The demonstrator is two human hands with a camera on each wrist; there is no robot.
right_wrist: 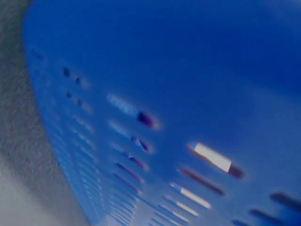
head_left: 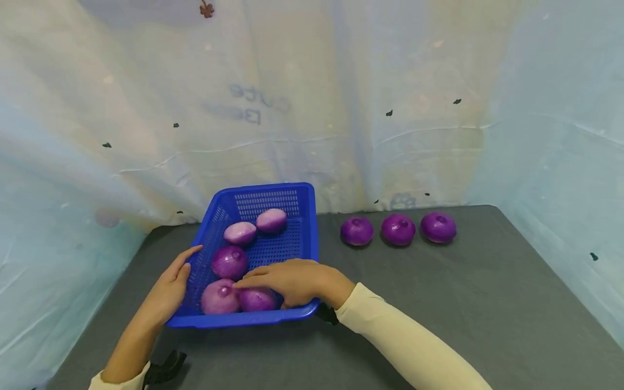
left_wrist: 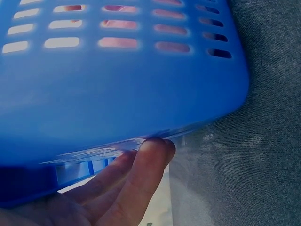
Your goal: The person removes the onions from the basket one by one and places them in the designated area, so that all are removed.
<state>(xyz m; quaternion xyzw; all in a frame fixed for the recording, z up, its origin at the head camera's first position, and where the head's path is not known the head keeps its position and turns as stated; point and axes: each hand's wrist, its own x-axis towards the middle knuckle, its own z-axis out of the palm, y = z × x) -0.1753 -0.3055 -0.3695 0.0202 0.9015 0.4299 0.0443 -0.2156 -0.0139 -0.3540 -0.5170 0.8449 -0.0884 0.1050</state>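
Basket: blue slotted plastic basket [head_left: 304,216] standing on the grey table [head_left: 487,303], left of centre, with its near rim toward the person.
Basket contents: five purple onions. Two paler ones [head_left: 255,226] lie at the far end, one [head_left: 229,262] in the middle, one [head_left: 220,297] at the near left, and one [head_left: 257,299] just beside it under the right hand.
Left hand: the left hand [head_left: 170,287] lies flat against the basket's outer left wall, fingers straight, thumb up at the rim. The left wrist view shows the fingertips [left_wrist: 150,162] touching the underside of the rim.
Left grip state: extended, pressing only; nothing enclosed.
Right hand: the right hand [head_left: 292,281] reaches over the near right corner into the basket, fingers laid over the near onion.
Right grip state: fingers cover the onion; whether they close round it cannot be determined.
Right wrist view: blurred blue basket wall only.
Table, right side: three purple onions [head_left: 398,229] in a row, well apart from the basket.
Backdrop: pale cloth [head_left: 312,108] behind the table.
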